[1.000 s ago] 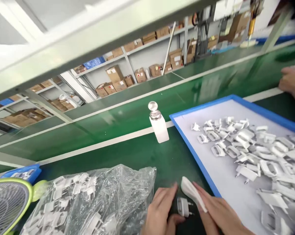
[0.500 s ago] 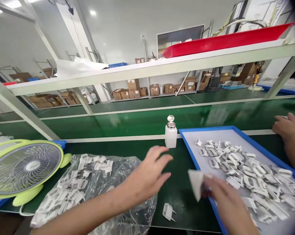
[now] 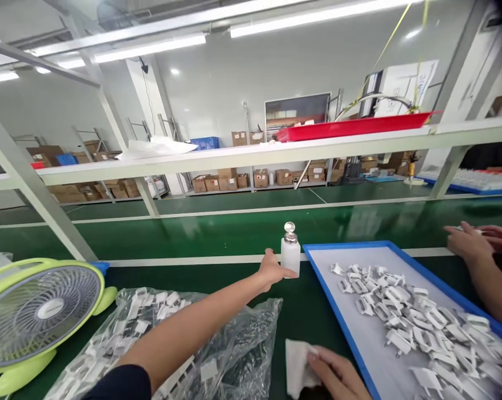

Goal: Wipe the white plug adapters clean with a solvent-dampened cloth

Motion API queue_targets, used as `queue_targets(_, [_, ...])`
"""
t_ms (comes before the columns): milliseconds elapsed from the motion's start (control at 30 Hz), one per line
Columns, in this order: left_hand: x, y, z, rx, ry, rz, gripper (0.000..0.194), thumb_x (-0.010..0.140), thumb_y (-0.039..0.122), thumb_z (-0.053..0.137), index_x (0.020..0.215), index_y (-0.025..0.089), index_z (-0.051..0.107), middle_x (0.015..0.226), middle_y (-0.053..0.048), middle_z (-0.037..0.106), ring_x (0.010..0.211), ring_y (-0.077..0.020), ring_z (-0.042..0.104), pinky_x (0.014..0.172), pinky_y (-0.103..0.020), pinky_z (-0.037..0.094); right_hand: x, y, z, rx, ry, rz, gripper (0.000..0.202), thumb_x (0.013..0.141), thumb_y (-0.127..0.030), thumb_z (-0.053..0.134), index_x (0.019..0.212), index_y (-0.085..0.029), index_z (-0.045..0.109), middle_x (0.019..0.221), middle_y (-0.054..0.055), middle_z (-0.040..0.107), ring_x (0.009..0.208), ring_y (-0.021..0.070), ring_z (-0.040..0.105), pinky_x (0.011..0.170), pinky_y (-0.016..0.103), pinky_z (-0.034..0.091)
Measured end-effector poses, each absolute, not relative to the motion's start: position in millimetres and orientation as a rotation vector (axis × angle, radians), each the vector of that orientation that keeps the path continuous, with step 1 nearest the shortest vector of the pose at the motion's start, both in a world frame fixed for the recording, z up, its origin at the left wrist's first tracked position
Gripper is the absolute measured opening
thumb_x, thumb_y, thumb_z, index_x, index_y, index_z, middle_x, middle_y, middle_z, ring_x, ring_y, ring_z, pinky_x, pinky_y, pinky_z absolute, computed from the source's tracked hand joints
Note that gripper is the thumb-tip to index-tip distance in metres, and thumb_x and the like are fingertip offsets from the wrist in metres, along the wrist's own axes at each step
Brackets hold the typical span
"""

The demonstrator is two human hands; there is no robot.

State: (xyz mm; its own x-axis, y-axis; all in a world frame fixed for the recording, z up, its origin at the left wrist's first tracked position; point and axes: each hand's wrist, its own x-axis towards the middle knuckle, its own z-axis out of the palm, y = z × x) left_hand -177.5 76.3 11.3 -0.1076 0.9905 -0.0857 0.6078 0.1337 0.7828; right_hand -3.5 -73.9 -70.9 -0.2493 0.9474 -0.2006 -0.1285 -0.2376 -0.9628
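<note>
Presently we find the left hand [image 3: 272, 270] stretched far forward across the green bench [image 3: 217, 275], its fingers part-curled and touching the lower left side of the white dispenser bottle [image 3: 290, 256]; the thumb appears to lie across the bottle's front, but we cannot tell whether the grasp is closed round it; the bottle stands upright, long axis vertical, with its metal pump cap [image 3: 289, 228] uppermost, just beside the far left corner of the blue tray [image 3: 317, 280]; it lies directly right of the fingertips and at the hand's own level; the right hand [image 3: 336, 373] is well apart, near the bench's front edge, with its fingers pinched on a white cloth [image 3: 297, 368]; the left hand is thus plainly the nearer; the tray holds a scatter of white plug parts [image 3: 404, 311]; a clear bag [image 3: 217, 355] of like parts lies under the left forearm, a green fan [image 3: 38, 314] beyond it; another person's hands [image 3: 476, 244] rest at the tray's far right.
</note>
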Motion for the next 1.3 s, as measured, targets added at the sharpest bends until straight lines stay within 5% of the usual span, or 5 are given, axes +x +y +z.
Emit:
queue_targets(167, [-169.8,113.2,-3.6,1.807,1.672,0.765,0.035,0.093,0.034,0.067,0.123,0.017,0.061,0.124,-0.008,0.066,0.107,-0.0235,0.066,0.091,-0.045,0.058,28.2,-20.2,-22.2,-1.153,-0.762,1.560,0.039,0.086,-0.042,0.070,0.113,-0.014,0.065,0.107,0.009,0.072,0.097,0.0217,0.067,0.080,0.028,0.056])
queue_targets(333, [-165.6,123.8,26.5,2.190,1.616,0.535,0.033,0.093,0.036,0.067,0.120,0.017,0.064,0.122,-0.007,0.066,0.107,-0.0243,0.066,0.090,-0.045,0.058,34.6,24.2,10.2,-1.022,-0.605,1.480,0.016,0.096,-0.020,0.058,0.108,-0.011,0.063,0.099,0.006,0.070,0.088,0.0141,0.068,0.079,0.028,0.057])
queue_targets(733, [-135.1,105.1,102.3,2.799,1.593,0.019,0.028,0.092,0.031,0.068,0.116,0.017,0.065,0.127,-0.008,0.064,0.115,-0.0251,0.063,0.095,-0.047,0.056,28.3,39.6,8.0,-0.744,-0.403,1.530,0.011,0.094,-0.018,0.062,0.103,-0.012,0.064,0.102,0.004,0.068,0.090,0.0133,0.067,0.078,0.030,0.060])
queue_targets(1300, [-104.4,83.3,126.5,3.091,1.638,-0.196,0.024,0.094,0.031,0.066,0.112,0.016,0.067,0.124,-0.008,0.066,0.115,-0.0245,0.063,0.097,-0.047,0.054,27.0,38.4,-2.4,-0.674,-0.214,1.625,0.012,0.093,-0.016,0.063,0.105,-0.012,0.063,0.105,0.004,0.067,0.090,0.0133,0.067,0.074,0.027,0.060])
